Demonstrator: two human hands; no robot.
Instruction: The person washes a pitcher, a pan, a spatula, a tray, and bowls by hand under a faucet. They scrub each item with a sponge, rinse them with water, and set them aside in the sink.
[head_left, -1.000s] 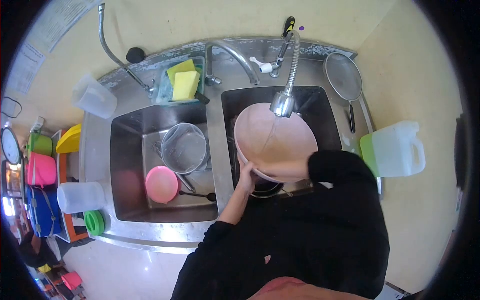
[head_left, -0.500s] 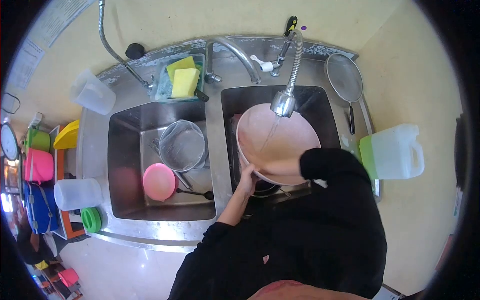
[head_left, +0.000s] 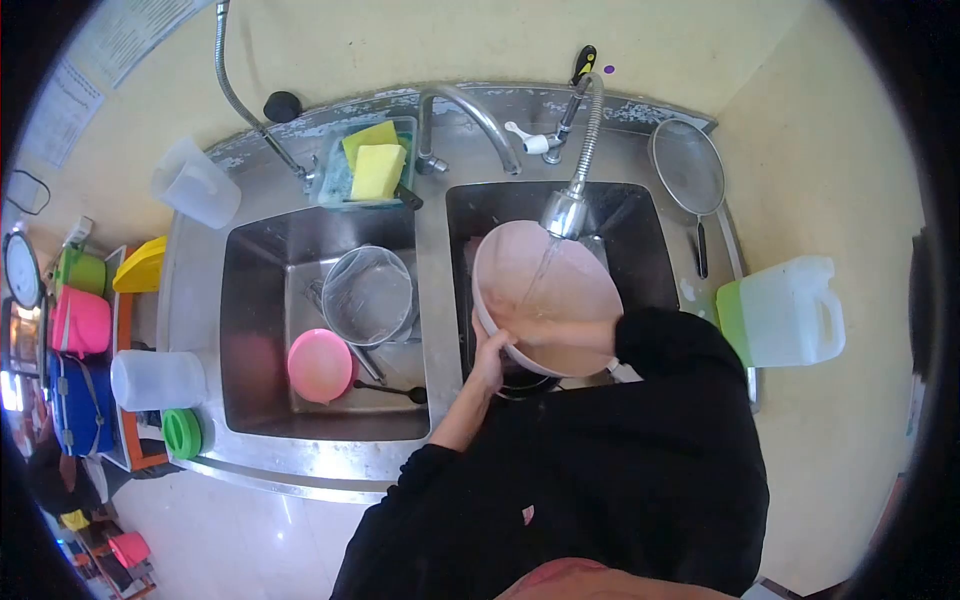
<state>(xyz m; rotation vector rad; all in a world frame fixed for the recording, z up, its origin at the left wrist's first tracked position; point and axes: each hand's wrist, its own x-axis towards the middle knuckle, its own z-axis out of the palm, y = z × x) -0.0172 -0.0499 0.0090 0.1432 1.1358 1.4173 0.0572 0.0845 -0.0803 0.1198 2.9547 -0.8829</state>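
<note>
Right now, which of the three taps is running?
The rightmost tap: water streams from its metal head into the large pink bowl; none shows from the middle tap or the leftmost tap.

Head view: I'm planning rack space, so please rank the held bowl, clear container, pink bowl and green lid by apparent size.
Largest to smallest, as they look:
1. Held bowl
2. Clear container
3. Pink bowl
4. Green lid
</note>
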